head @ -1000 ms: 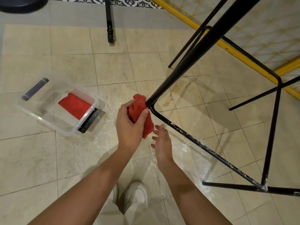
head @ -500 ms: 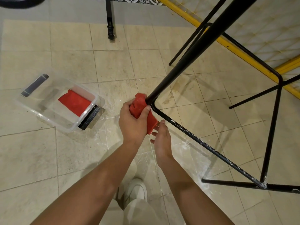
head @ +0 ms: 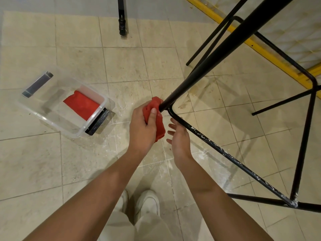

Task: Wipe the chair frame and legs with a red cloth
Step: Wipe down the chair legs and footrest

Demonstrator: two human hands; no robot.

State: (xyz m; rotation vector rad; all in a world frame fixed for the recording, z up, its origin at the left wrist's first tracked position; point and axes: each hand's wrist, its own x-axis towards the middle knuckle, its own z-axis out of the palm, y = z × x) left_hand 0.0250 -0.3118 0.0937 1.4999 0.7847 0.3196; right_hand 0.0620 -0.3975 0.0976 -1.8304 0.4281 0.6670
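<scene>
A black metal chair frame (head: 225, 46) fills the right side, its thick leg slanting down to a bent corner near the middle. The lower rail (head: 225, 153) running toward the bottom right is speckled with white dust. My left hand (head: 141, 131) grips a bunched red cloth (head: 157, 119) and presses it against the foot of the thick leg at the corner. Just right of the cloth and below the rail, my right hand (head: 178, 138) is held with fingers spread and relaxed, holding nothing.
A clear plastic box (head: 52, 108) with a second red cloth (head: 81, 106) inside lies on the tiled floor to the left. Another black furniture leg (head: 122, 16) stands at the top. A yellow bar (head: 243, 37) runs along the upper right. White shoes (head: 147, 204) show below.
The cloth in my left hand has moved slightly up against the corner of the leg. My right hand pulled back from the cloth and opened wider.
</scene>
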